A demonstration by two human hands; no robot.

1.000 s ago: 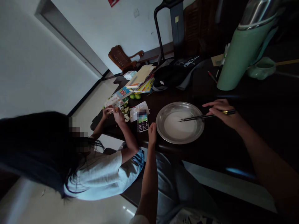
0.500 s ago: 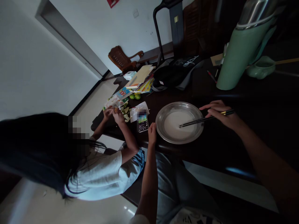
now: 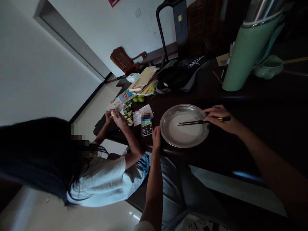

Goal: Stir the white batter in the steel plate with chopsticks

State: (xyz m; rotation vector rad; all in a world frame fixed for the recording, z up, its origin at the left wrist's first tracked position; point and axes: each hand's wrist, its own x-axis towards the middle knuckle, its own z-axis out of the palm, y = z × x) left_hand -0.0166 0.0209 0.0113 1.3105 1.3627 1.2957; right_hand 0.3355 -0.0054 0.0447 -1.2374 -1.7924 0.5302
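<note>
A round metal pan [image 3: 165, 117] holding a thin white liquid sits on the dark table [image 3: 255, 106]. My right hand [image 3: 220, 118] is closed on a pair of dark chopsticks [image 3: 193, 122], whose tips reach over the white liquid. My left hand [image 3: 156, 137] rests with curled fingers on the table's near edge, beside the pan's left rim and just right of a lit phone [image 3: 146, 125]. It holds nothing that I can see.
A person in a white shirt [image 3: 106, 179] sits at my left, both hands busy with small pieces near paper scraps [image 3: 128, 115]. Books [image 3: 144, 81], a black bag [image 3: 179, 75], two limes [image 3: 139, 99], a green thermos [image 3: 247, 48] and a green bowl [image 3: 269, 67] crowd the far side.
My right hand has swung the chopsticks across the liquid, tips now further left and the sticks lying flatter. My left hand has stayed put.
</note>
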